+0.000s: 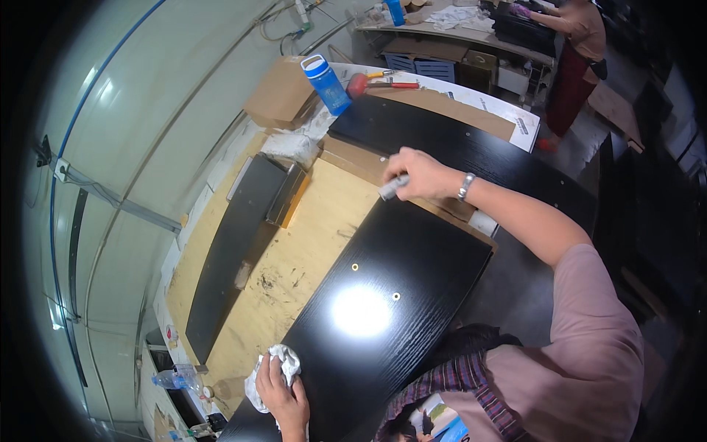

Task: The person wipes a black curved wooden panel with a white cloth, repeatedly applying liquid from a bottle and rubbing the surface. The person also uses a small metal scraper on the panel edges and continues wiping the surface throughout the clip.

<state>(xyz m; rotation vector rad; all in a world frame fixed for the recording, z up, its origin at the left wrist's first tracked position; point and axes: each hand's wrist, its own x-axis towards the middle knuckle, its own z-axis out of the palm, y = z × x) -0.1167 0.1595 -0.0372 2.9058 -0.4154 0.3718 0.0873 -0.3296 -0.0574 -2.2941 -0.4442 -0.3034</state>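
Note:
A glossy black wood-grain panel with two brass-ringed holes lies in front of me. My right hand, a metal band at its wrist, is closed around a small greyish-white block at the panel's far left corner. Blur hides the exact kind of block. Close to the panel's near left edge, my left hand grips a crumpled white cloth with bent fingers. Bare, smudged tan board shows to the left of the panel.
A long dark panel lies along the left, beside a small box. Another black panel spans the far side. Behind are a blue bottle, a cardboard box and a red-handled tool. A co-worker stands at a far bench.

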